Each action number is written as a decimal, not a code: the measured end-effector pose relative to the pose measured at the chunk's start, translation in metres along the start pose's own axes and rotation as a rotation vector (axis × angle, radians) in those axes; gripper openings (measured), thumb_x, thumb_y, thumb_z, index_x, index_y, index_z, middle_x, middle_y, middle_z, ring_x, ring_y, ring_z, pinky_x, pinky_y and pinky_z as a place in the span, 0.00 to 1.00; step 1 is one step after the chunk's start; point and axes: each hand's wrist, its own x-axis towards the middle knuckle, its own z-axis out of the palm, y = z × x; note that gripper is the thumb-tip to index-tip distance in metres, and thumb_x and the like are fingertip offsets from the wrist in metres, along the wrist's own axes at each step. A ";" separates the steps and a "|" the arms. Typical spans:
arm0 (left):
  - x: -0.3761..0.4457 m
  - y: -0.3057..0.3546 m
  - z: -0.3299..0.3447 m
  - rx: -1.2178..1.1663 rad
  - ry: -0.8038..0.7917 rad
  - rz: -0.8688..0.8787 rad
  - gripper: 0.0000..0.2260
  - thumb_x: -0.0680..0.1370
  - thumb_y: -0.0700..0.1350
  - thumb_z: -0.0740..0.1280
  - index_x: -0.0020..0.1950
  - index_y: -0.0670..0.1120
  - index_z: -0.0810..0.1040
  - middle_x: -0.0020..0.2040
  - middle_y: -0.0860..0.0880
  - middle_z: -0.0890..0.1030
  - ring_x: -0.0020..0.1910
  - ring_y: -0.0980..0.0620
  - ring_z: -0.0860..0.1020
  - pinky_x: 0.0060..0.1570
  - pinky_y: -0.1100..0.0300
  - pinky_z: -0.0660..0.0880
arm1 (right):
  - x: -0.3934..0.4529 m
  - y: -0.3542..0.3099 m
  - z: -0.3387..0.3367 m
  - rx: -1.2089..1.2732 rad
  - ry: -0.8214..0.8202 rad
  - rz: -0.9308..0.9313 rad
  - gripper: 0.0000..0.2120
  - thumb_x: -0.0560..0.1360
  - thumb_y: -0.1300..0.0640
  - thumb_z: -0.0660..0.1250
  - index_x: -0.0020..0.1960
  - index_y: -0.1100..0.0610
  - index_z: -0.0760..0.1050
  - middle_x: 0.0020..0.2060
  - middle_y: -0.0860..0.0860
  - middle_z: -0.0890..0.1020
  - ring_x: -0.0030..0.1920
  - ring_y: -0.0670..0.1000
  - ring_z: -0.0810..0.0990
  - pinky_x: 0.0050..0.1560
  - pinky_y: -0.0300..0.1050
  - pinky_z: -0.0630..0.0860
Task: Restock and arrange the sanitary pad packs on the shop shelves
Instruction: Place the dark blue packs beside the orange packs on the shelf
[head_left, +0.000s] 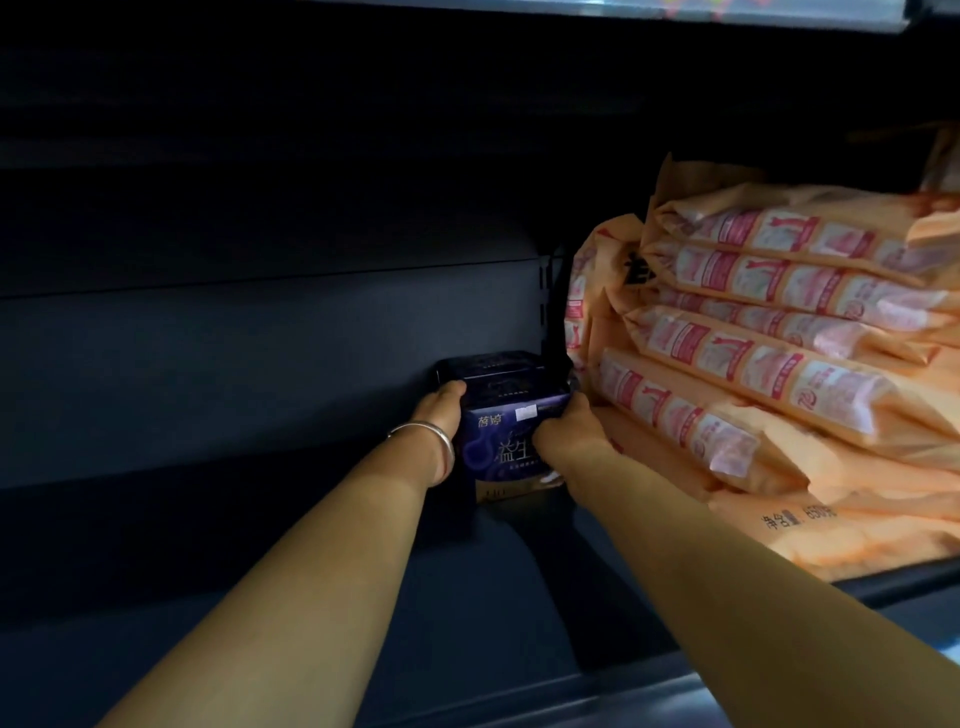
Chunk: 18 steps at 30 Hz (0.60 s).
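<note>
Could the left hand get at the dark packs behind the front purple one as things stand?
Probably yes: the left hand already grips the front purple pack's left side, and the dark rear packs sit just beyond, nothing between.

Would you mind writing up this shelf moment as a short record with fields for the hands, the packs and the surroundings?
left hand: left hand grips the left side of the dark purple packs
right hand: right hand grips their right side
packs: a short row, front to back, reaching towards the shelf's back panel
neighbour: stack of orange packs close on the right
shelf: dark shelf, bare on the left
wrist: silver bangle on the left wrist
</note>
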 end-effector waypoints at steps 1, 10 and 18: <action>0.002 -0.001 -0.001 0.006 0.001 0.000 0.13 0.78 0.50 0.61 0.57 0.44 0.74 0.56 0.38 0.79 0.53 0.40 0.79 0.59 0.42 0.74 | 0.005 0.001 0.000 0.074 -0.017 0.001 0.29 0.75 0.69 0.56 0.74 0.54 0.57 0.65 0.59 0.72 0.63 0.59 0.73 0.64 0.51 0.71; 0.007 0.002 -0.012 -0.024 -0.019 -0.011 0.11 0.78 0.49 0.61 0.55 0.45 0.74 0.46 0.42 0.80 0.41 0.45 0.79 0.54 0.48 0.75 | 0.033 0.006 0.010 0.205 -0.179 0.043 0.38 0.62 0.77 0.54 0.69 0.54 0.67 0.51 0.59 0.77 0.51 0.58 0.77 0.35 0.42 0.70; -0.004 0.007 -0.014 -0.011 -0.028 -0.018 0.09 0.79 0.49 0.60 0.44 0.46 0.74 0.41 0.43 0.79 0.39 0.45 0.78 0.56 0.48 0.74 | 0.036 0.005 0.005 0.150 -0.202 -0.012 0.40 0.62 0.80 0.53 0.69 0.54 0.66 0.44 0.56 0.76 0.52 0.59 0.74 0.32 0.44 0.68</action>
